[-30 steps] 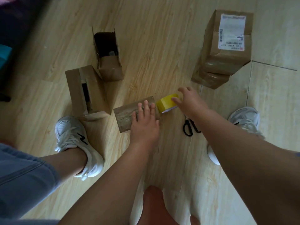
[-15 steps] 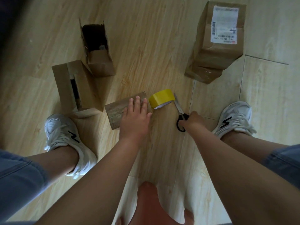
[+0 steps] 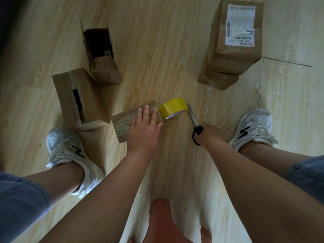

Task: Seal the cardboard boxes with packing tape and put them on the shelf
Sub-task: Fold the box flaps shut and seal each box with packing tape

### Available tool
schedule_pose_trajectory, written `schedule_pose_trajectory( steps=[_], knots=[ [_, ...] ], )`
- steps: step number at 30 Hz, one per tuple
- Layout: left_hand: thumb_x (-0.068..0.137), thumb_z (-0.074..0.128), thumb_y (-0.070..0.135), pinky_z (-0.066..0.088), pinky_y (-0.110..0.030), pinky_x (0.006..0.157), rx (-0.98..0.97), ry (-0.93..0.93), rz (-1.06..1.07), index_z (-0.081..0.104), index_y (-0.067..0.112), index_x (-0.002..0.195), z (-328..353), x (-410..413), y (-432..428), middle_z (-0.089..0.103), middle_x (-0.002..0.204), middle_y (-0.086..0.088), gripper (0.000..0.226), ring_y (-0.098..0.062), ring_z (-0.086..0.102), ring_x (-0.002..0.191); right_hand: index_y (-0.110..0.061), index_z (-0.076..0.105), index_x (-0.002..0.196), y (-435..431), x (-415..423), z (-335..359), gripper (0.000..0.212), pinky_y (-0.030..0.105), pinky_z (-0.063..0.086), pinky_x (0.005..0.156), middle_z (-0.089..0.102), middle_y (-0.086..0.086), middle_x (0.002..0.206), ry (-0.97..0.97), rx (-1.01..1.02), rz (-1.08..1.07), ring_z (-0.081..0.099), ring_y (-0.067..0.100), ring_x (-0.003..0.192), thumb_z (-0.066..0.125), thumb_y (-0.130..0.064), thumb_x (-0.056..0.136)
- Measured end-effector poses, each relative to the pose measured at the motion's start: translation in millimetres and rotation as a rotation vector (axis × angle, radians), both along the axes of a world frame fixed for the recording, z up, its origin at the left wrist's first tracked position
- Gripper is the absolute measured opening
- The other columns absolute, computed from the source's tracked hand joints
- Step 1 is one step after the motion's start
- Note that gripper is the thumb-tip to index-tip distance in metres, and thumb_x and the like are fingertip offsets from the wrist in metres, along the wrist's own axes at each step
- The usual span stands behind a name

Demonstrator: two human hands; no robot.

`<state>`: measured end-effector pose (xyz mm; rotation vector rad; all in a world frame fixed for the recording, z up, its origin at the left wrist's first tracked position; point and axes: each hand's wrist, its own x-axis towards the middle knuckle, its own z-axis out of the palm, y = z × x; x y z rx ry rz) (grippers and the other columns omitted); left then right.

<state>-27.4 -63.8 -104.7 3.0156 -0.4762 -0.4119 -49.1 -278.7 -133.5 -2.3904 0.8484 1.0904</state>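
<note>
1. Spreading underfoot: pale wood-grain floor (image 3: 157, 50), with plank seams running near the right shoe (image 3: 254, 127).
2. Pressing the small box (image 3: 122, 123) onto the floor with the left hand (image 3: 145, 132), fingers straight.
3. Gripping the scissors (image 3: 194, 120) in the right hand (image 3: 210, 135), fingers curled around the handles, blades pointing toward the yellow tape roll (image 3: 172, 107) just beside that box.
4. Standing beyond: open boxes (image 3: 100, 55) left, labelled stack (image 3: 235, 46) right.

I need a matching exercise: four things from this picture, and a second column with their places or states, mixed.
1. yellow roll of packing tape
2. black-handled metal scissors
3. small flat brown cardboard box
4. large closed brown cardboard box

A. gripped by the right hand
B. bears a white label
C. between small box and scissors
D. under the left hand

Pairs: 1-C, 2-A, 3-D, 4-B
</note>
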Motion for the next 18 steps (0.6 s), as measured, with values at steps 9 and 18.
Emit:
schedule_pose_trajectory(
  steps=[9, 18],
  knots=[
    [0.108, 0.031, 0.036, 0.026, -0.037, 0.117, -0.032, 0.165, 0.095, 0.016, 0.018, 0.158, 25, 4, -4, 0.003, 0.167, -0.002, 0.055, -0.019, 0.002, 0.154, -0.010, 0.059, 0.081, -15, -4, 35, 0.016, 0.039, 0.051, 0.080, 0.064, 0.015, 0.090, -0.218, 0.438, -0.391, 0.060, 0.024, 0.082, 0.072, -0.012, 0.089],
    [0.108, 0.035, 0.026, 0.028, -0.035, 0.115, -0.026, 0.220, 0.046, 0.011, 0.022, 0.159, 38, 5, 6, -0.002, 0.167, 0.002, 0.057, -0.017, -0.002, 0.154, -0.023, 0.070, 0.100, -7, -10, 79, 0.021, 0.035, 0.047, 0.093, 0.074, 0.008, 0.105, -0.114, 0.746, -0.287, 0.064, 0.021, 0.100, 0.071, -0.041, 0.088]
  ],
)
